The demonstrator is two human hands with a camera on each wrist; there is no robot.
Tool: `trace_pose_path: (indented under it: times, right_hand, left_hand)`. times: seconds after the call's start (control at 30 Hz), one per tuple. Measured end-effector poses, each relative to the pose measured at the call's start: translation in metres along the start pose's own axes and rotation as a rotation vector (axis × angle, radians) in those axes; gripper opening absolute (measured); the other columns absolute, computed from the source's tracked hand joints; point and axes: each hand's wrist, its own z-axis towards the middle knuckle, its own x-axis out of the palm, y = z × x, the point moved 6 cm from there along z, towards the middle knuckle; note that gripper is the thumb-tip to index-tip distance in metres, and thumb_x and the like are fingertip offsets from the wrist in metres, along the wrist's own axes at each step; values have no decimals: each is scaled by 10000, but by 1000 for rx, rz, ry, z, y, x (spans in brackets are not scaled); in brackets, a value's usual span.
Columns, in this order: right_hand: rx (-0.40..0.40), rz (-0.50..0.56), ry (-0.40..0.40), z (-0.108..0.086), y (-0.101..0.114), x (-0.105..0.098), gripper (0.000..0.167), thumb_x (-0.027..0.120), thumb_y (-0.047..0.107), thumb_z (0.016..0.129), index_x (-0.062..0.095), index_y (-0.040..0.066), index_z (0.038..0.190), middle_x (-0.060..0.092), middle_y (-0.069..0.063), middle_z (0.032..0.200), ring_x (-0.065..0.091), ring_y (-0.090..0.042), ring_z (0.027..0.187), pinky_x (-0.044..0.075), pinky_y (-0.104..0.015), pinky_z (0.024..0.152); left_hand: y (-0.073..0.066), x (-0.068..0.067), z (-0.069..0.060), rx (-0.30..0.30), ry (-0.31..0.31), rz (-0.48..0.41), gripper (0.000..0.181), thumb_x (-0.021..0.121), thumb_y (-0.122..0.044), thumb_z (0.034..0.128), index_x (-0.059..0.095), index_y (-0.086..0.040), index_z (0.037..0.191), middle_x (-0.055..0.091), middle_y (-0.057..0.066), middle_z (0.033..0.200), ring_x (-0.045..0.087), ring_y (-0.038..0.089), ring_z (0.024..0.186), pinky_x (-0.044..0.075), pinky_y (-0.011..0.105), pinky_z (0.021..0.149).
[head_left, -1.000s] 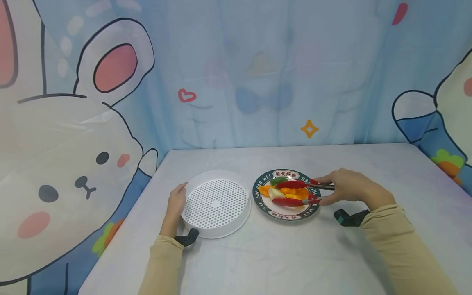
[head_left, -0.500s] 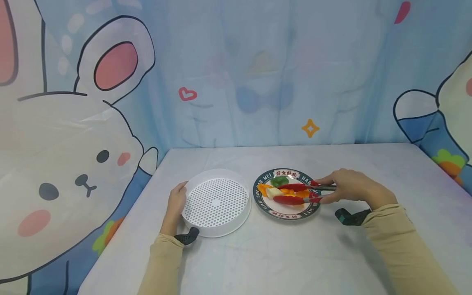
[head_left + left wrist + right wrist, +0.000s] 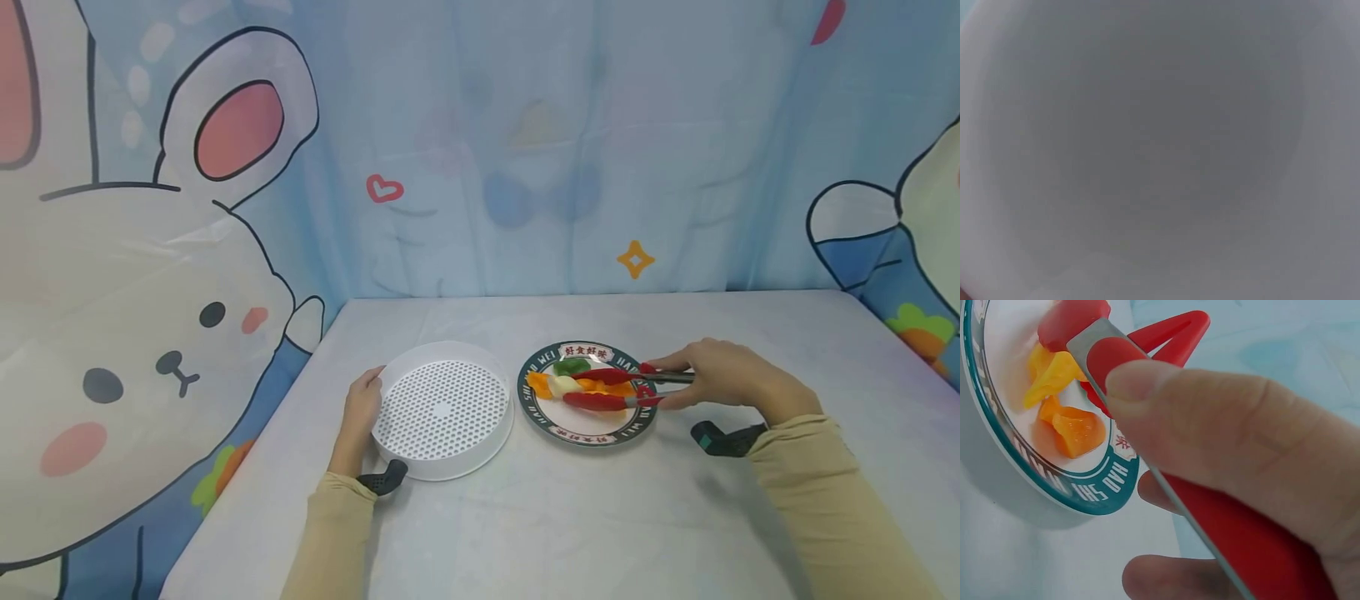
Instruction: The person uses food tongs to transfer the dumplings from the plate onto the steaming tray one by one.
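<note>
My right hand (image 3: 731, 379) holds a pair of red-tipped metal tongs (image 3: 663, 377) from the right. Their red heads reach over a green-rimmed plate (image 3: 588, 438), standing apart on either side of the food. On the plate lie orange pieces (image 3: 538, 385), a pale cream piece (image 3: 562, 386) and a green piece (image 3: 572, 366); the right wrist view also shows a yellow piece (image 3: 1054, 375). In that view my right thumb (image 3: 1141, 394) presses along one tong arm. At the left, my left hand (image 3: 358, 417) grips the side of a round white perforated steamer basket (image 3: 441, 410); its fingers are partly hidden.
The steamer basket and the plate stand side by side on a table with a white cloth (image 3: 570, 517). A blue curtain (image 3: 465, 150) with cartoon rabbits hangs behind. Each wrist wears a small black device (image 3: 726, 439). A blurred pale surface fills the left wrist view.
The tong heads have come closer together and shifted slightly right over the plate. The left hand stays on the steamer basket. The head view has shifted a little.
</note>
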Motion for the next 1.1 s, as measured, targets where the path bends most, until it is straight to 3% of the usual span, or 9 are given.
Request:
trace_pose_path:
  times: [0.2,0.37,0.47,0.57,0.67,0.9,1.1]
  right_hand:
    - [-20,9,-14,-4,-2,-7,851,745,684,606,625,161,1267,653,-221,1137,573,-342,966,555,-523,730]
    - [-11,34,-44,-9,-3,-13,906,720,726,594,609,149,1283,660,-201,1113,563,-304,938,568,-433,679]
    - [-8,64,-68,-11,-1,-17,898,720,715,608,599,150,1294,665,-111,931,539,-245,858,518,-324,593]
    - [-21,84,-97,-11,5,-20,880,722,694,631,586,150,1308,534,-25,701,483,-185,735,400,-256,516]
    - [-23,89,-128,-9,14,-22,886,718,696,634,570,161,1324,458,2,637,458,-158,691,363,-239,504]
    - [-96,47,-239,-6,47,-24,923,653,773,611,565,202,1331,610,10,753,459,-145,660,327,-236,505]
    - [-190,-2,-321,-5,82,-13,742,731,611,699,578,235,1320,648,64,732,481,-112,656,343,-222,528]
  left_hand:
    - [-2,1,-1,0,1,-1,435,272,-189,1018,443,-62,1398,451,145,1451,355,311,1393,298,470,1160]
    - [0,1,3,7,30,13,443,266,-194,1014,434,-71,1405,441,131,1461,347,298,1401,277,460,1176]
    - [1,1,4,6,35,14,441,266,-196,1017,433,-76,1407,439,124,1465,344,292,1403,277,452,1177]
    - [2,1,5,8,31,17,439,266,-197,1017,438,-81,1404,442,119,1463,349,290,1401,280,451,1176]
    - [4,0,5,11,25,24,437,264,-203,1018,445,-86,1399,448,113,1459,357,285,1397,286,449,1174]
    - [3,-1,4,20,29,13,434,261,-197,1021,450,-77,1393,463,124,1446,372,292,1387,303,452,1165]
    - [8,2,10,25,14,27,434,266,-195,1018,457,-76,1389,470,133,1437,379,309,1378,308,484,1154]
